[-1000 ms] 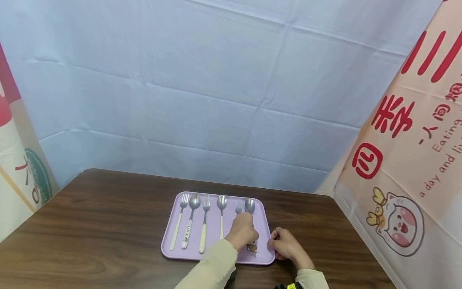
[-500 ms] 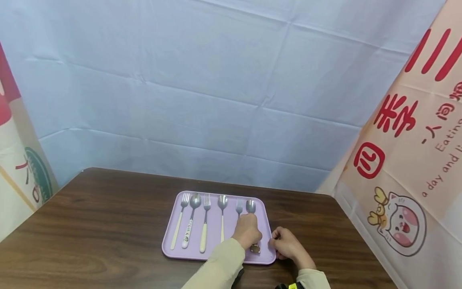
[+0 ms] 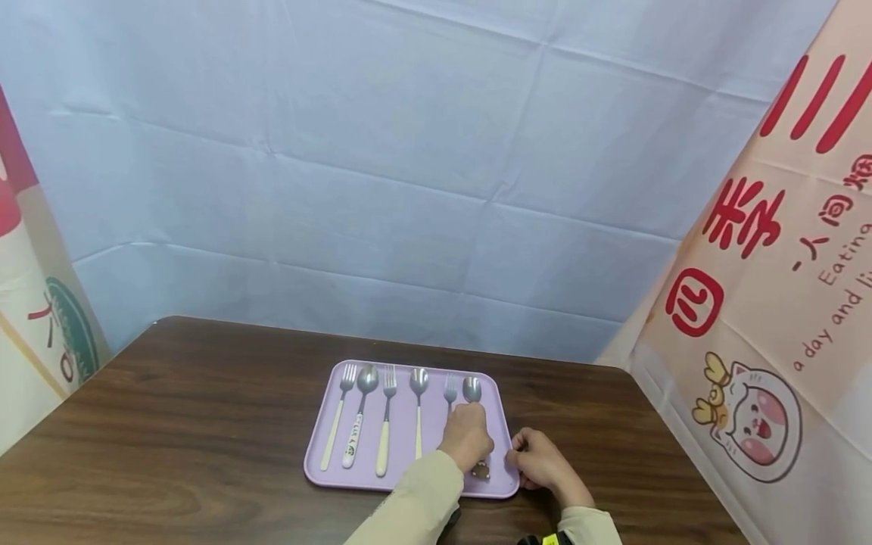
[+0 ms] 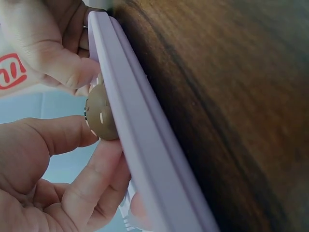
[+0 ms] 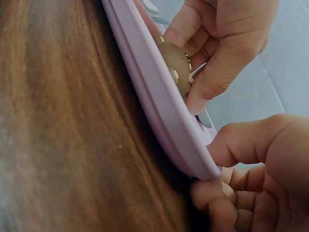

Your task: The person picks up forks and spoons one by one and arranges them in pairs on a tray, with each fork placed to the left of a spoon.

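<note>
My left hand (image 3: 466,437) is over the right part of the lilac tray (image 3: 505,482), its thumb and fingers pinching the handle of a spoon (image 3: 471,389). The spoon's brown, rounded handle end (image 4: 101,112) shows between thumb and fingers in the left wrist view. At the tray's near right corner, my right hand (image 3: 545,459) pinches the rim, thumb above and fingers beneath, as the right wrist view shows. Just left of the spoon lies a fork (image 3: 450,390), its handle hidden behind my left hand.
Further left on the tray lie a fork (image 3: 331,435), a spoon with a printed white handle (image 3: 355,435), a cream-handled fork (image 3: 384,448) and another spoon (image 3: 418,412), roughly side by side. Beneath is a dark wooden table (image 3: 204,431); a pale blue cloth (image 3: 381,189) hangs behind.
My left hand has shifted slightly to the right along with the spoon's handle end, mostly in the first half second. My right hand stays at the tray's corner.
</note>
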`<state>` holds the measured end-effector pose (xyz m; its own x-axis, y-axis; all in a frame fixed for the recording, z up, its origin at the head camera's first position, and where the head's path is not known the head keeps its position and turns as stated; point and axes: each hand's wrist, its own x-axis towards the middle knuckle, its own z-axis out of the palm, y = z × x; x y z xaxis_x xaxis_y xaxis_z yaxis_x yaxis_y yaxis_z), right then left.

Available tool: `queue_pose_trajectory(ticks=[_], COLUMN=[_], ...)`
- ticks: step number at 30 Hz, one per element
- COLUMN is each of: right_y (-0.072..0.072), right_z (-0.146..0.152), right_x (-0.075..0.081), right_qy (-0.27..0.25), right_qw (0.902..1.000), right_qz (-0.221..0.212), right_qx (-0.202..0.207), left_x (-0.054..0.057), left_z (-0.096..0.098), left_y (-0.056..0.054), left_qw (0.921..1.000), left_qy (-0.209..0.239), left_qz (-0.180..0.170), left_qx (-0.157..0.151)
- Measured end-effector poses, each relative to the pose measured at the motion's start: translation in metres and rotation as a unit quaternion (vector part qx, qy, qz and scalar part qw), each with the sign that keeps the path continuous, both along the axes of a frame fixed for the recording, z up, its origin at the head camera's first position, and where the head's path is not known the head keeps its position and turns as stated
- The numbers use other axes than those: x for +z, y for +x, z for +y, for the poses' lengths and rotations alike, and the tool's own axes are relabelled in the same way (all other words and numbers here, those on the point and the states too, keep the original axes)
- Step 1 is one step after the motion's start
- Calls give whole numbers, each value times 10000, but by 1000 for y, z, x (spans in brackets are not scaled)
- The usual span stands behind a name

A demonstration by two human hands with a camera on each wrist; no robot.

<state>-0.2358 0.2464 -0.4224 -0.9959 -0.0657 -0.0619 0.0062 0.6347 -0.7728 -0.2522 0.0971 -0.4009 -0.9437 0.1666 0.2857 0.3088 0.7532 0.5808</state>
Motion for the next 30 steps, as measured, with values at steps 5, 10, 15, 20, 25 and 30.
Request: queue_pose_trajectory(ticks=[5,10,15,20,25,30], right_y=[0,2,3,4,8,15], right_z=[1,1,2,4,4,-1], right_x=[0,0,-1,0,5,10], right_qy=[2,-123,-139,-113,15,628], right_qw=[10000,9999,9999,9999,9998,9980], right_qz=[9,-41,-40,-47,-180,44], right_qx=[14,66,39,3,49,52], left_x=[1,2,2,0,5,21], left_z=[0,0,1,3,2,-9], left_y=[2,4,4,3,9,22], left_qw=[9999,9999,10000,9999,9985,9956], left_qy=[-55,-61,-79,-109,-484,-907], left_qz=[106,90,16,3,221,199], left_qx=[-14,18,13,-53,-91,-123])
